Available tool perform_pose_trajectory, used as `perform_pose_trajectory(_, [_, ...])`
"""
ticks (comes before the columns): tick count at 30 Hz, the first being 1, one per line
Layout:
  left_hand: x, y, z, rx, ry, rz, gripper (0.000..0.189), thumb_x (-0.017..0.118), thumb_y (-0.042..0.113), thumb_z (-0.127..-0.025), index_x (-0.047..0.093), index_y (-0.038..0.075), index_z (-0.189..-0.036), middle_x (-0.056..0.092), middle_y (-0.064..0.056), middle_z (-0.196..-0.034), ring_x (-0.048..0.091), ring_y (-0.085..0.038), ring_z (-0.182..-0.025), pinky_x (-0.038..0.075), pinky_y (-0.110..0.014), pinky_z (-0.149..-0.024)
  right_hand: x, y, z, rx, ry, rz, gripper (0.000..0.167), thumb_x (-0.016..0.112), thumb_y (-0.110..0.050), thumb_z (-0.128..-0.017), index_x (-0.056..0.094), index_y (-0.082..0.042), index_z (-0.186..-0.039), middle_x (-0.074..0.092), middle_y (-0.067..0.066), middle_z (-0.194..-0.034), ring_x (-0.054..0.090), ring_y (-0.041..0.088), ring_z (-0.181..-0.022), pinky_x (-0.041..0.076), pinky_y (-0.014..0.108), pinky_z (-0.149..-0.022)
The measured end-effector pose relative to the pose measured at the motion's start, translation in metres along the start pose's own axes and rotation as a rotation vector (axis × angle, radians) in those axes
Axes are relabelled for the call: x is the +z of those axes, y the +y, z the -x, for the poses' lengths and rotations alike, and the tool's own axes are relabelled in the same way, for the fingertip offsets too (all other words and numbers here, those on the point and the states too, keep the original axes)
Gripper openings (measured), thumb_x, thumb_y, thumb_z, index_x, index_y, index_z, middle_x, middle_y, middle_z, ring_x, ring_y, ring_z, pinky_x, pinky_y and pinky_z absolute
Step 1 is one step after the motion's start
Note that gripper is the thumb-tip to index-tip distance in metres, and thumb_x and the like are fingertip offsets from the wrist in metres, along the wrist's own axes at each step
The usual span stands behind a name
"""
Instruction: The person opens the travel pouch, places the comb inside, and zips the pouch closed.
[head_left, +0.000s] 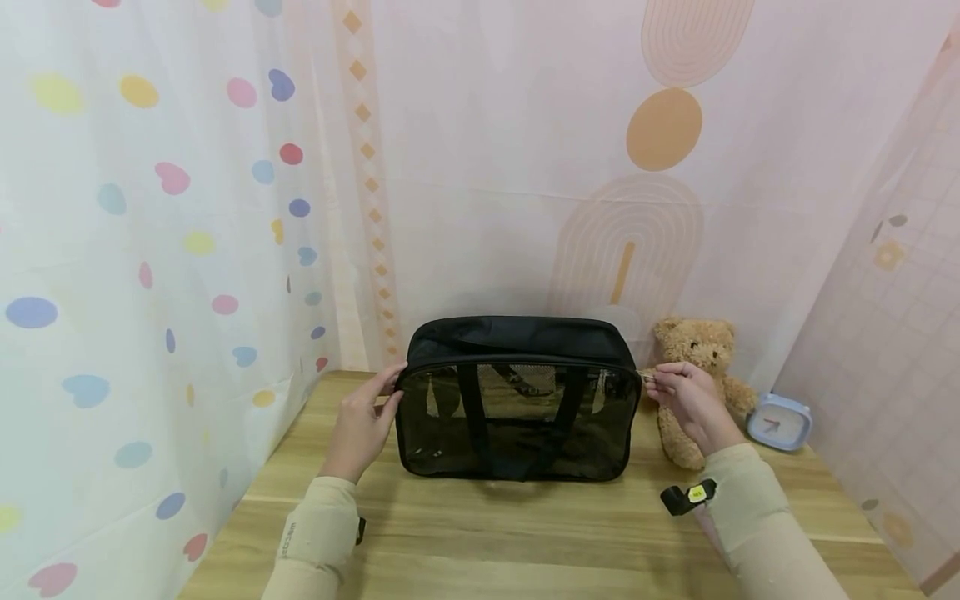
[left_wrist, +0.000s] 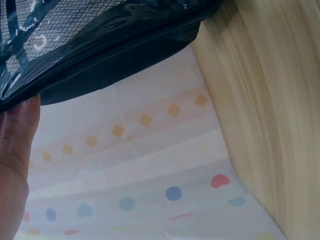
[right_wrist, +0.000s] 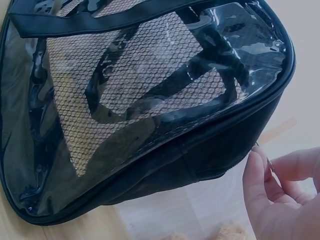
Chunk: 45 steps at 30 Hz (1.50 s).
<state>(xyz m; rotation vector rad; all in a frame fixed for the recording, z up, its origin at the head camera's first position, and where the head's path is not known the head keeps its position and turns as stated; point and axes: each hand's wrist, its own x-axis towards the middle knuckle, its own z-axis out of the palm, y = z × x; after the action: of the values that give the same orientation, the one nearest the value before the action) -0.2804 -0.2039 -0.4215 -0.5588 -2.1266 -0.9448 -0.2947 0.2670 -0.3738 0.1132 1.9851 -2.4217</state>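
A black bag with a clear front panel (head_left: pixel 525 417) stands upright on the wooden table, its straps and a mesh part showing through the plastic. My left hand (head_left: pixel 363 421) holds its upper left corner, thumb at the front edge and fingers toward the top. The left wrist view shows those fingers (left_wrist: pixel 20 125) right at the dark piping. At the bag's upper right side, my right hand (head_left: pixel 686 400) pinches a small metal zipper pull (right_wrist: pixel 270 165) between thumb and fingertips. The bag's black side (right_wrist: pixel 220 145) runs up to that pull.
A brown teddy bear (head_left: pixel 678 429) sits at the right behind my right hand, partly covered by it. Beside the bear stands a light blue alarm clock (head_left: pixel 780 422). Patterned curtains (head_left: pixel 480 167) hang behind and along both sides of the table (head_left: pixel 525 542).
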Motion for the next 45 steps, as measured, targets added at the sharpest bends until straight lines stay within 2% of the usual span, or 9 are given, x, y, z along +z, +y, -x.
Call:
perform_pose_trajectory(8, [-0.001,0.0,0.002,0.008,0.004,0.01,0.05,0.071,-0.012,-0.088,0.065,0.01,-0.133,0.073,-0.015,-0.105,0.071,-0.027,-0.09,0.062,-0.036,-0.068,0.003,-0.005,0.002,-0.029,-0.023,-0.021,0.013,0.047,0.004,-0.104,0.053,-0.007,-0.102,0.066,0.0,-0.082,0.068,0.008,-0.075,0.057,0.021,-0.074])
perform_pose_trajectory(18, [-0.001,0.0,0.001,0.02,0.011,0.011,0.052,0.071,-0.014,-0.087,0.065,0.01,-0.133,0.073,-0.014,-0.103,0.071,-0.028,-0.09,0.062,-0.035,-0.068,0.009,-0.013,0.004,-0.074,-0.039,0.095,0.007,0.048,0.001,-0.105,0.05,-0.003,-0.11,0.066,-0.003,-0.082,0.067,0.006,-0.075,0.056,0.021,-0.073])
perform_pose_trajectory(26, [-0.001,0.002,0.002,0.027,0.011,0.014,0.051,0.071,-0.015,-0.087,0.067,0.01,-0.131,0.073,-0.015,-0.107,0.071,-0.028,-0.091,0.062,-0.036,-0.069,0.012,-0.017,0.007,-0.082,-0.036,0.103,0.007,0.048,0.0,-0.105,0.049,-0.002,-0.112,0.067,-0.003,-0.082,0.067,0.006,-0.074,0.056,0.021,-0.071])
perform_pose_trajectory(32, [-0.003,0.002,0.003,0.042,0.02,0.026,0.052,0.071,-0.016,-0.086,0.067,0.01,-0.131,0.072,-0.014,-0.109,0.071,-0.027,-0.09,0.062,-0.034,-0.067,0.016,-0.02,0.008,-0.12,-0.05,0.15,0.008,0.049,-0.001,-0.106,0.048,-0.002,-0.113,0.066,-0.002,-0.086,0.067,0.005,-0.077,0.056,0.02,-0.075])
perform_pose_trajectory(45, [-0.004,0.004,0.003,0.043,0.023,0.026,0.051,0.071,-0.016,-0.086,0.068,0.009,-0.13,0.072,-0.015,-0.109,0.071,-0.026,-0.09,0.062,-0.032,-0.068,0.022,-0.026,0.01,-0.14,-0.071,0.197,0.008,0.047,-0.001,-0.106,0.047,-0.003,-0.114,0.062,0.0,-0.093,0.066,0.006,-0.08,0.056,0.021,-0.078])
